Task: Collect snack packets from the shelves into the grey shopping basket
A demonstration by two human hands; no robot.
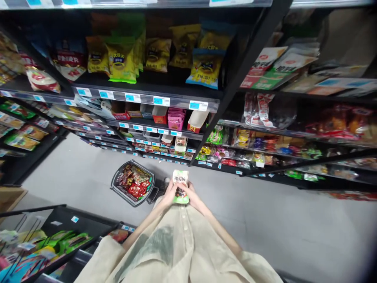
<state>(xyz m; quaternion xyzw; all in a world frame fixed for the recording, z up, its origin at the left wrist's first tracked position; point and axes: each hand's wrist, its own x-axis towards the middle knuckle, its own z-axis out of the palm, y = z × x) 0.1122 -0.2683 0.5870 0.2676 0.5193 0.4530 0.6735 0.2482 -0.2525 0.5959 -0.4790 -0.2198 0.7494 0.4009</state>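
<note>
Both of my hands hold one snack packet [180, 178], white at the top with dark lettering and green along its bottom edge. My left hand [171, 189] grips its left side, and my right hand [190, 190] grips its right side, thumbs over the front. The packet is upright in front of my shirt, its printed face toward me. To the left, a dark shopping basket [114, 181] stands on the floor, filled with red and brown snack packets [138, 188]. A similar white packet [180, 144] shows in a box on the lower shelf ahead.
Ahead rises a black shelf unit with price tags [161, 101] and yellow snack bags [121, 59]. More shelves of packaged snacks [266, 143] extend to the right. A low display bin [88, 216] with hanging packets stands behind left, beside a cardboard box [10, 198]. Grey floor [229, 204] lies between.
</note>
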